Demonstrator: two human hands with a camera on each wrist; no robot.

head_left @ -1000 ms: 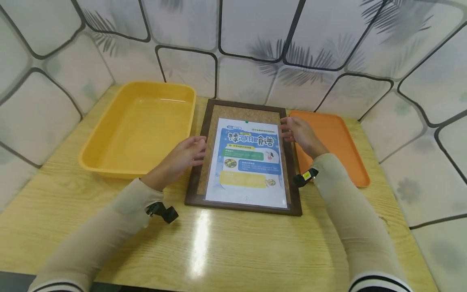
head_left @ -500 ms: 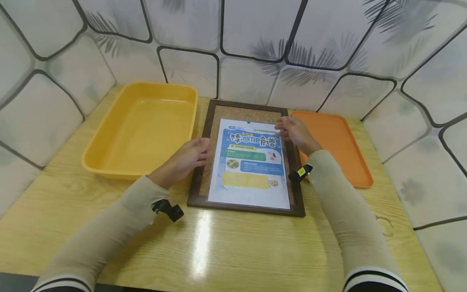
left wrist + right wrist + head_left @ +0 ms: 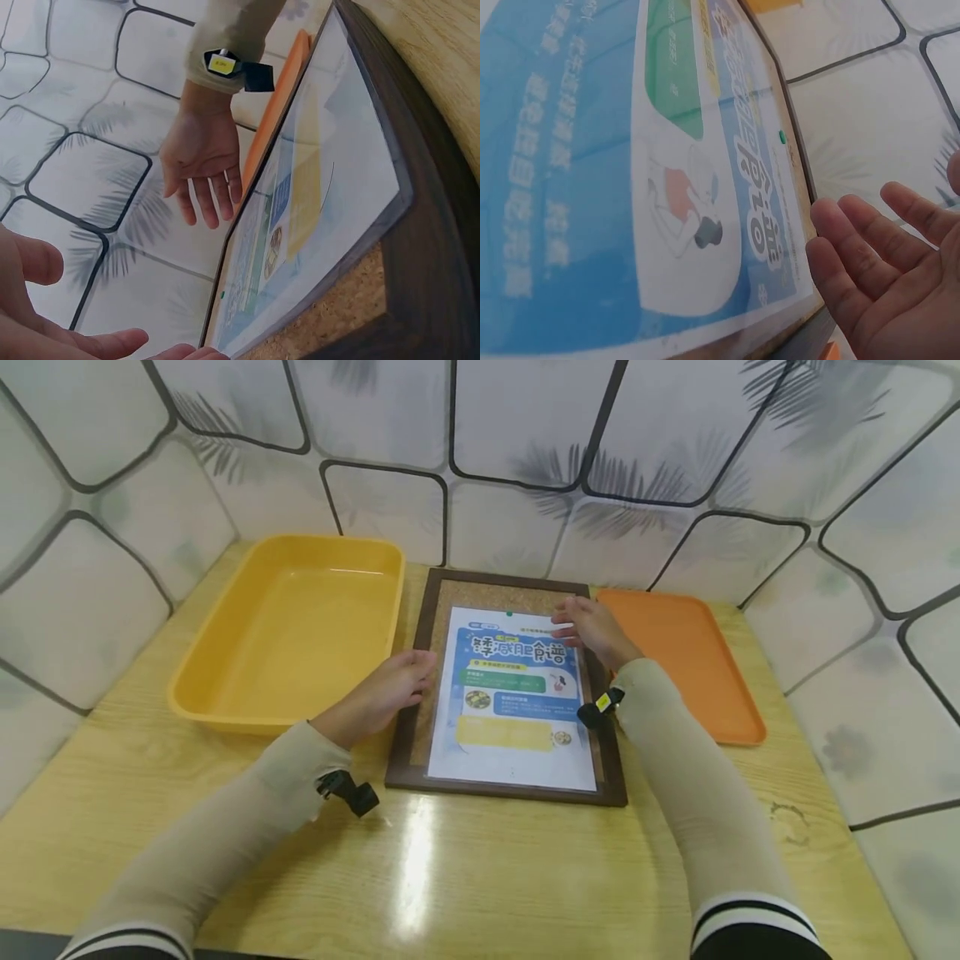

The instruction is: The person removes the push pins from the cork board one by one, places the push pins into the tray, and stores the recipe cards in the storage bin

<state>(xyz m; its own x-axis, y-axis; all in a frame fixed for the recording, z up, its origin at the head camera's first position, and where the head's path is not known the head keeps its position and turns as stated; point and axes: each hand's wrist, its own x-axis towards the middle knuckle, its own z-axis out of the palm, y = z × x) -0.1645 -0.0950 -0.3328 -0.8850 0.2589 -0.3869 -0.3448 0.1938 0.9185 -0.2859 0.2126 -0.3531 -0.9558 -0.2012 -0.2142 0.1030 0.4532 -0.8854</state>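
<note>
A printed poster (image 3: 517, 760) under a clear sleeve lies on a cork board (image 3: 487, 593) with a dark brown frame. A small green pushpin (image 3: 509, 613) sits at the poster's top edge. My left hand (image 3: 381, 695) is over the frame's left side, its fingers loosely extended and holding nothing. Over the poster's upper right corner is my right hand (image 3: 597, 631), palm turned inward, fingers relaxed and apart. In the right wrist view its fingertips (image 3: 826, 214) overlap the board's edge. The left wrist view shows the right hand (image 3: 204, 154) above the board's far side, with nothing in it.
A deep yellow tray (image 3: 187, 693) stands on the wooden table (image 3: 315, 877) to the left. On the right, a flat orange tray (image 3: 697, 652) lies close beside the board. A patterned wall (image 3: 495, 518) rises directly behind them all.
My right hand has shifted left, from the frame's right side to over the poster's upper right corner. My left hand has moved slightly right and nearer me. The board has stayed put.
</note>
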